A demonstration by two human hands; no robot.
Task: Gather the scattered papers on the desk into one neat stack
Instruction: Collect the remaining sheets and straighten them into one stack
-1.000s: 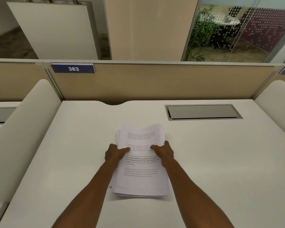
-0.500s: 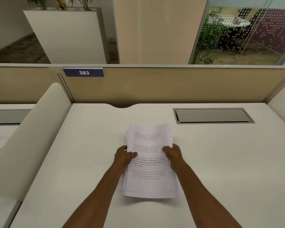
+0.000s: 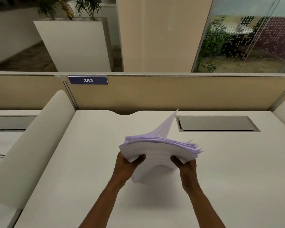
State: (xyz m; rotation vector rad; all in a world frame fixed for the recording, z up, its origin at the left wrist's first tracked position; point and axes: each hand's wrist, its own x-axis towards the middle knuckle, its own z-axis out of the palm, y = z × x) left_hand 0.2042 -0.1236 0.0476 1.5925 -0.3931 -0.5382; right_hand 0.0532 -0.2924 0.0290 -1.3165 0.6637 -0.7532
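Observation:
A thick stack of white printed papers is lifted off the white desk and tipped up, its near edge hanging down towards the desk. My left hand grips its left side and my right hand grips its right side. The sheets fan apart at the far edge, and one sheet's corner sticks up high towards the partition. The edges on the right are uneven. I see no loose papers elsewhere on the desk.
A grey cable hatch is set into the desk at the back right. A beige partition with a blue 383 plate closes the far edge. Curved white dividers border both sides.
The stack lay flat on the desk under both hands; now both hands have raised it and tipped it up, and the sheets fan out. The head camera has moved closer and tilted up.

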